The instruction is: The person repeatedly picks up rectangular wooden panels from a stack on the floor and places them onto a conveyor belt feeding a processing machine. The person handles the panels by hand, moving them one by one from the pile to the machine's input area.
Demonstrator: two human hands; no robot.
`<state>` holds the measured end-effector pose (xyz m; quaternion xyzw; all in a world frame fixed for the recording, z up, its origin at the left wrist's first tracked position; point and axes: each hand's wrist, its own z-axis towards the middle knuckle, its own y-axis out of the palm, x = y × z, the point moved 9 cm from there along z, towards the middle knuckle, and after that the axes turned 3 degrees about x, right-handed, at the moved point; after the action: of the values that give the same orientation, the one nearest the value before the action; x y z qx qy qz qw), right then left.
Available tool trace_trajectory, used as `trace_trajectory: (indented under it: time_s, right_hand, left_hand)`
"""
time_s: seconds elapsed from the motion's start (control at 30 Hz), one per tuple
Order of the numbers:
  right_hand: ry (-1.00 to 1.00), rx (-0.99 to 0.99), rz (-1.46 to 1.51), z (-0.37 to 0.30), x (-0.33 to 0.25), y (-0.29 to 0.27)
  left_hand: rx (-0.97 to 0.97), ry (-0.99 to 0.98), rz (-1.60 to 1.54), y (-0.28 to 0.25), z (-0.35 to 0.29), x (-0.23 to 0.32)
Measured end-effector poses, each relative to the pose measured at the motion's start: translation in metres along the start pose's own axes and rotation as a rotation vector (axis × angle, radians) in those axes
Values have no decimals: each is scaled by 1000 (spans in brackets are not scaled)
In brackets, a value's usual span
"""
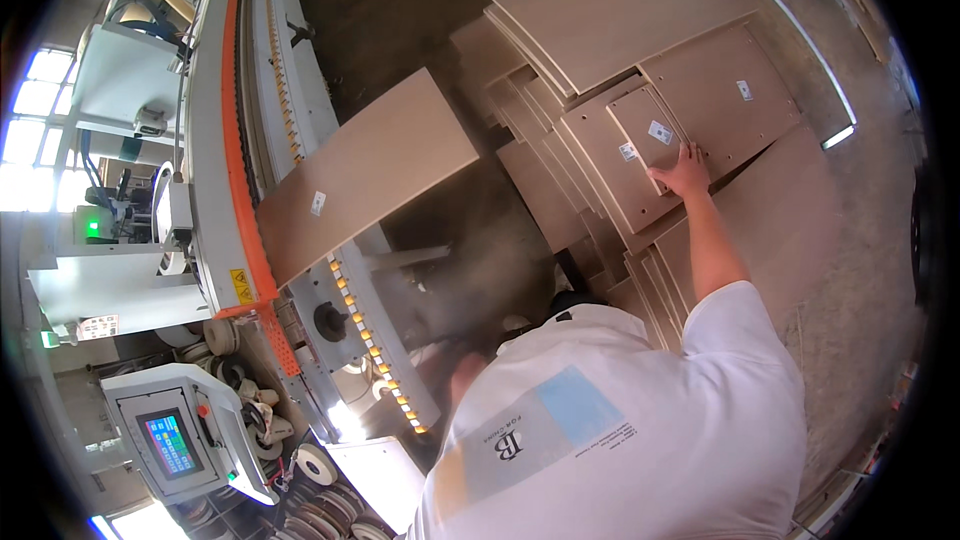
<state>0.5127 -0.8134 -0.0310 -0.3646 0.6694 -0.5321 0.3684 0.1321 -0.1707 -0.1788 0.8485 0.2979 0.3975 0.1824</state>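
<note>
My right hand reaches out to a stack of brown boards. It grips the near end of a narrow brown board with a white label, thumb at one edge and fingers at the other. That narrow board lies on a wider drilled panel. Of my left hand, only a blurred patch of skin shows beside my white shirt; its fingers are hidden. To the left, a large brown panel with a small label rests across the machine's roller edge, its left side against the orange-trimmed beam.
A long machine with an orange rail runs along the left. Its control panel with a lit screen stands at lower left, beside several rolls of edge tape. More large boards are stacked at the far right, above the concrete floor.
</note>
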Motion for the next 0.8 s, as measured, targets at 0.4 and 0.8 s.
trace_trajectory:
  time_s: [0.4,0.8]
  right_hand:
    - [106,9,64,-49,-34,-7]
    - [-148,-376,1107,-158,-207,0]
  left_hand:
    - [9,42,247,27,33,27]
    - [-145,154,925,310,62,192]
